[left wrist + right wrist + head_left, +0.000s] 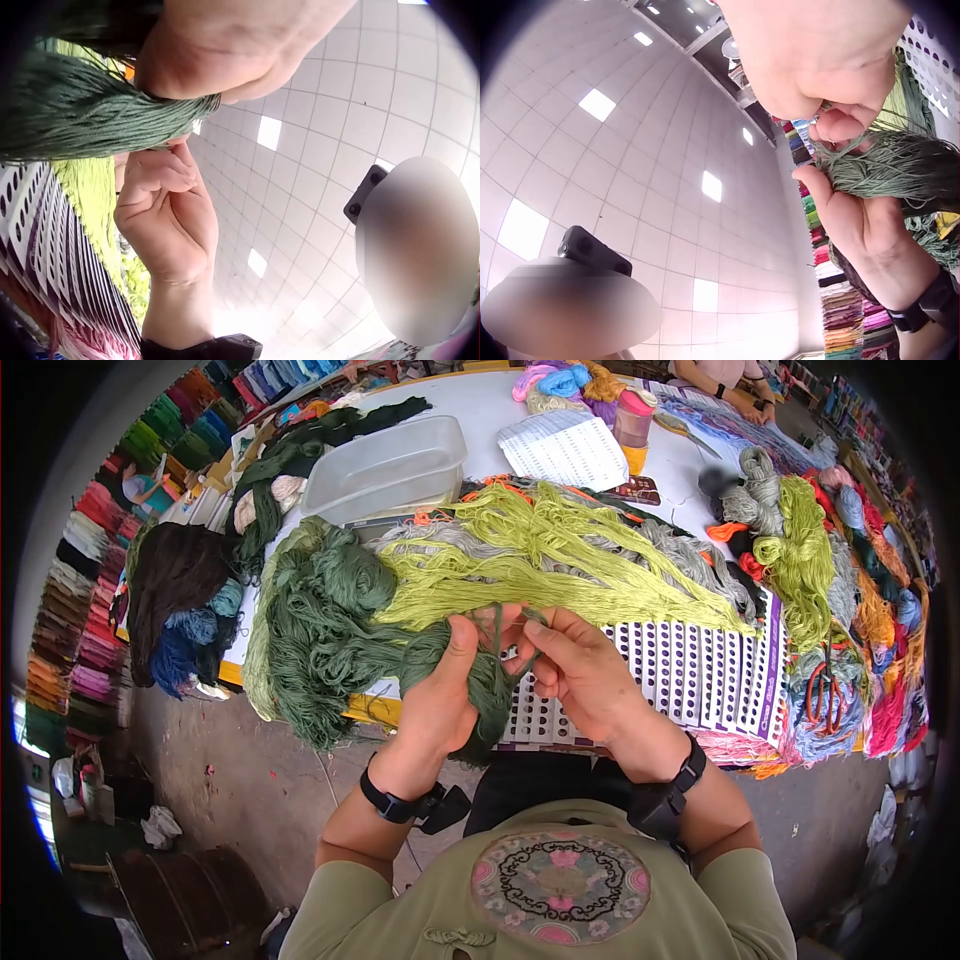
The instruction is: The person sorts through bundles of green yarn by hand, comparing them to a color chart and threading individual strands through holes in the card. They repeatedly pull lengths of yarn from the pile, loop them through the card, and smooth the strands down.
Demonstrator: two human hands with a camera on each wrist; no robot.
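Observation:
A skein of dark green thread (425,650) passes through my left hand (445,695), which holds it between thumb and fingers near its end. My right hand (592,678) pinches strands at that same end, its fingertips close to those of the left. In the right wrist view the skein (877,169) lies over the left palm, and the left thumb (814,180) points up. Curled right fingers (161,176) show just below the thread in the left wrist view. More dark green thread (320,610) is heaped on the table to the left.
Lime green thread (560,575) spreads over grey thread behind my hands. Perforated white cards (690,675) line the near table edge. A clear plastic tub (390,465) stands behind, with a pink-lidded jar (633,418) further right. Red-handled scissors (822,695) lie among skeins at right.

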